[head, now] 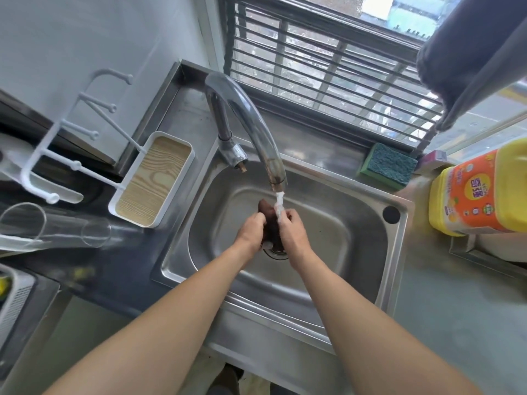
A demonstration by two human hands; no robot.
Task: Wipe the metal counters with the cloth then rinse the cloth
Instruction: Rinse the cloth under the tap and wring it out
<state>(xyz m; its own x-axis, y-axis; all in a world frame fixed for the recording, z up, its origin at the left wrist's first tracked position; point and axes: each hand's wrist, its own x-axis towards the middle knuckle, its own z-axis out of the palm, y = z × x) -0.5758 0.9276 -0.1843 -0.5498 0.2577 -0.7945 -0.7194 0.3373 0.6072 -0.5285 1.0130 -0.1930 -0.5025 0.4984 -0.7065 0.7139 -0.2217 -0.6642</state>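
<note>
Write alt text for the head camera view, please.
Both hands, left hand and right hand, hold a dark cloth under water running from the faucet over a steel sink. A green sponge lies behind it.

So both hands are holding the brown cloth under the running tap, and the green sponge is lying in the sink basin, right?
Not quite. In the head view the green sponge sits up on the sink's back ledge by the window, not in the basin. The rest holds: the left hand and right hand hold the brown cloth under the running tap over the sink.
</note>
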